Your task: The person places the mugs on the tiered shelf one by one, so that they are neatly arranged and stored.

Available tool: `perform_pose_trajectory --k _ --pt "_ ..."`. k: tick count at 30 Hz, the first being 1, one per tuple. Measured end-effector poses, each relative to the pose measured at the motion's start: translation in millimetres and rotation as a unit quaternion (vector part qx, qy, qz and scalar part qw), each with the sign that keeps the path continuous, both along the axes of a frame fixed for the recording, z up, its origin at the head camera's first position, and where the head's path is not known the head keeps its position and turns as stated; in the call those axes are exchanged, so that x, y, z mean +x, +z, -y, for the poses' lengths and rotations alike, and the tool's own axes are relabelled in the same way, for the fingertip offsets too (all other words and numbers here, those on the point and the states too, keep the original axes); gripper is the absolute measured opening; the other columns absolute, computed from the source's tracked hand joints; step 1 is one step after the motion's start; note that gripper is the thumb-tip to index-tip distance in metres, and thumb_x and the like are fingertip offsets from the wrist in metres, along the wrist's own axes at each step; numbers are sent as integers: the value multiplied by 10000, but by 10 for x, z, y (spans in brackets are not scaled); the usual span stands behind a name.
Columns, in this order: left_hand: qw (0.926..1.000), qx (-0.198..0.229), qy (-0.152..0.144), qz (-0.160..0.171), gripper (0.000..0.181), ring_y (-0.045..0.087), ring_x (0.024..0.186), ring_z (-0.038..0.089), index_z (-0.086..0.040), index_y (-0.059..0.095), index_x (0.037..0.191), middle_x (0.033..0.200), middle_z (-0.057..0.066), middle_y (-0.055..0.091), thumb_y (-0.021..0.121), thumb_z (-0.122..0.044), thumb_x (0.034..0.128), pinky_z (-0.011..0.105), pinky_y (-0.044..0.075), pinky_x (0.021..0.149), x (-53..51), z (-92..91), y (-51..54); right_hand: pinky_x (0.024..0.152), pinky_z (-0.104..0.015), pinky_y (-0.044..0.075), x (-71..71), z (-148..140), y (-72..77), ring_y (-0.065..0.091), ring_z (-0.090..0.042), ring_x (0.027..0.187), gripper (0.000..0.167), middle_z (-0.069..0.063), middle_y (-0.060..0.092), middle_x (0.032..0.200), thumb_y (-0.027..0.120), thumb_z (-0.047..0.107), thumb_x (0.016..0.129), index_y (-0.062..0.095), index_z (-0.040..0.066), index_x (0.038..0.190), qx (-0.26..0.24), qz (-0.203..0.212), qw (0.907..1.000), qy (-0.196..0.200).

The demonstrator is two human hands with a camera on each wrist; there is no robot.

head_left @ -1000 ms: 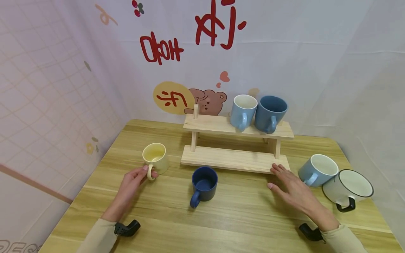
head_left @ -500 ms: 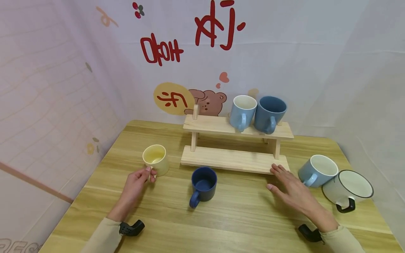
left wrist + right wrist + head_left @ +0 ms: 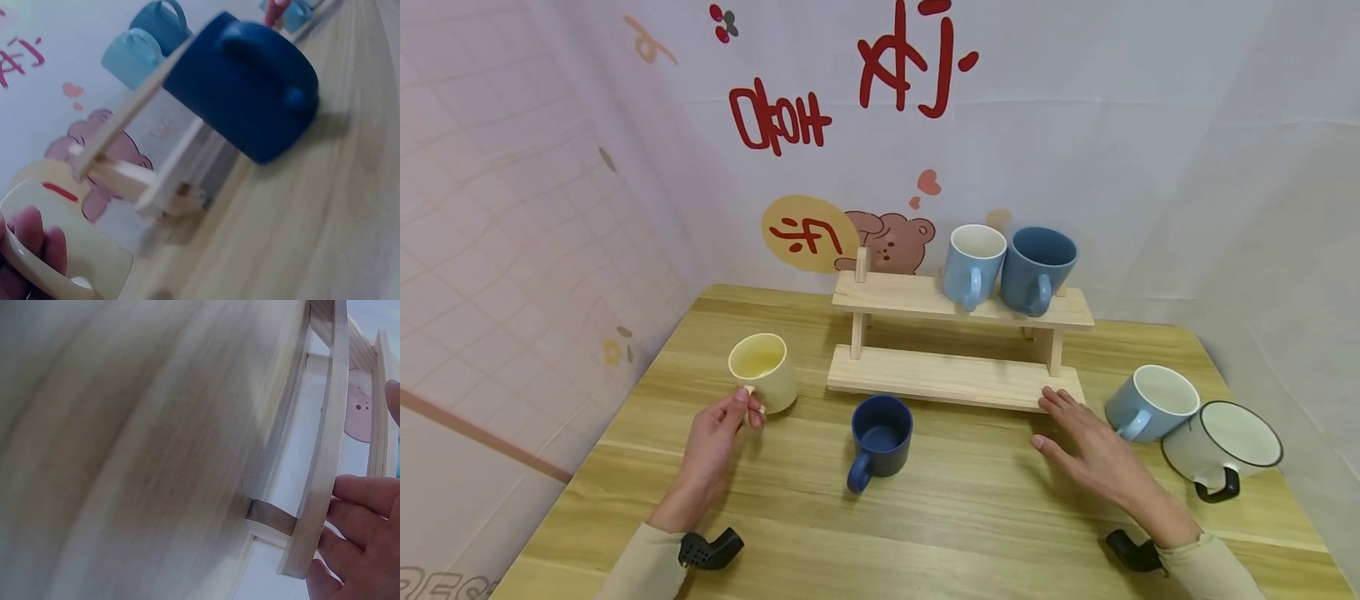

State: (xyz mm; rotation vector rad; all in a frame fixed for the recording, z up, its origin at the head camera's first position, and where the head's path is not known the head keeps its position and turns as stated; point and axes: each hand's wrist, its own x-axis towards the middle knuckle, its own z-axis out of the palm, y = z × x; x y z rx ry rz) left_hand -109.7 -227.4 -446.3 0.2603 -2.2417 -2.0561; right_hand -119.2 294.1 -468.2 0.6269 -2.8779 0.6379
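Observation:
My left hand [image 3: 709, 437] pinches the handle of a pale yellow mug [image 3: 777, 386] at the left of the table. In the left wrist view, curled fingers [image 3: 39, 240] go through the handle of the yellow mug [image 3: 94, 247]. Whether its base touches the table, I cannot tell. With fingers extended, my right hand [image 3: 1097, 454] rests on the right front edge of a two-tier wooden rack [image 3: 940, 375]. The right wrist view has those fingertips [image 3: 340, 487] against the board. Between the hands, a navy mug [image 3: 891, 454] stands upright, handle toward me.
On the rack's upper board, a light blue mug [image 3: 964, 271] and a grey-blue mug [image 3: 1026, 279] stand side by side at the right. Right of my right hand are another light blue mug [image 3: 1138, 410] and a white enamel mug [image 3: 1198, 454] with black rim. A printed cloth [image 3: 1075, 150] hangs behind.
My left fingers have closed on the yellow mug's handle, and the mug has shifted slightly up and left in view. My right hand has stayed on the rack.

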Motion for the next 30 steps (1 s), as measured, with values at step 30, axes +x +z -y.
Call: perform_pose_trajectory --k 30 --pt "9900 250 -858 -1089 482 630 938 228 148 608 1017 786 27 642 506 -315 1105 343 424 1016 -150 -681 865 1145 -631 332 0 -4 -17 377 -463 1460 653 -209 443 1584 689 394 1002 539 -37 1469 -81 71 9999 -56"
